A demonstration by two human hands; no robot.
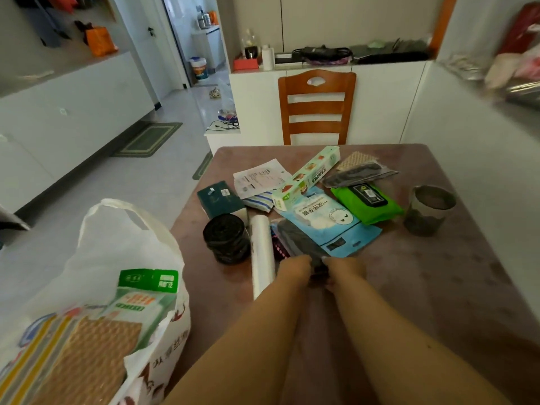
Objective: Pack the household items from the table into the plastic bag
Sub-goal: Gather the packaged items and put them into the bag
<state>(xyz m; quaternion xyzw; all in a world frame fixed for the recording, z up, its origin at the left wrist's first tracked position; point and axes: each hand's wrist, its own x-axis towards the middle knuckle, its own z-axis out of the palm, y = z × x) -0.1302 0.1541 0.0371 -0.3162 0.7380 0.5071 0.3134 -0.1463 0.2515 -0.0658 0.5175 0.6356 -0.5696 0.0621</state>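
Desk (423, 287): both hands, left (295, 270) and right (346, 270), close together, gripping the near edge of a dark packet (298, 238). Beside it: white roll (262, 249), black rolls (226, 238), blue pouch (327, 220), green pack (368, 203), long box (306, 175), jar (429, 210). Plastic bag (117, 258): left of desk, open, already holding boxes and cloths.

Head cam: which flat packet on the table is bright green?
The green packet with a black label, right of the light blue pouch and beside the clear jar. The other packets are blue, white or dark.
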